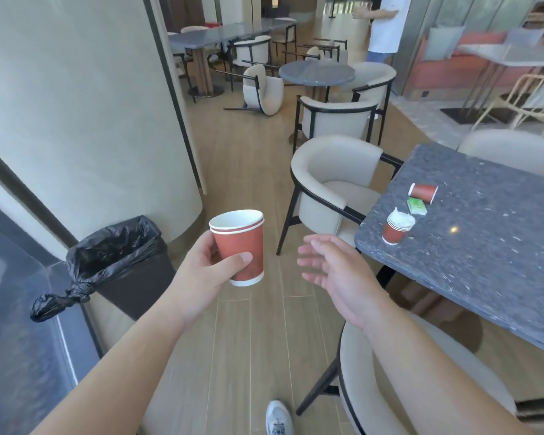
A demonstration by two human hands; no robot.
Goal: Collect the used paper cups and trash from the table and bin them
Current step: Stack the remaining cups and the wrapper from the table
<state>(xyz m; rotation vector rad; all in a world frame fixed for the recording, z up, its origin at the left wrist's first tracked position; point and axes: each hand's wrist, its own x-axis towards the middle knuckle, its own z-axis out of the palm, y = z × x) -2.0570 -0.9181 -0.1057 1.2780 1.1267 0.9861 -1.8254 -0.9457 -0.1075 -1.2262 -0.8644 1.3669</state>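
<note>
My left hand (208, 271) grips a stack of two red paper cups (241, 243), upright, over the wooden floor. My right hand (333, 271) hovers beside it, fingers relaxed and holding nothing. On the grey speckled table (484, 262) at the right stands another stack of red cups (396, 229) with crumpled white paper inside. Behind it lies a green packet (416, 206), and a single red cup (423, 193) lies on its side. A brown bin with a black liner (123, 262) stands to the left, against the curved wall.
Cream armchairs flank the table: one (330, 186) beyond its corner, one (405, 381) right below my right arm. A tipped-over chair (264, 89) lies further down the aisle near a round table (316, 72). A person in white (383, 23) stands at the back.
</note>
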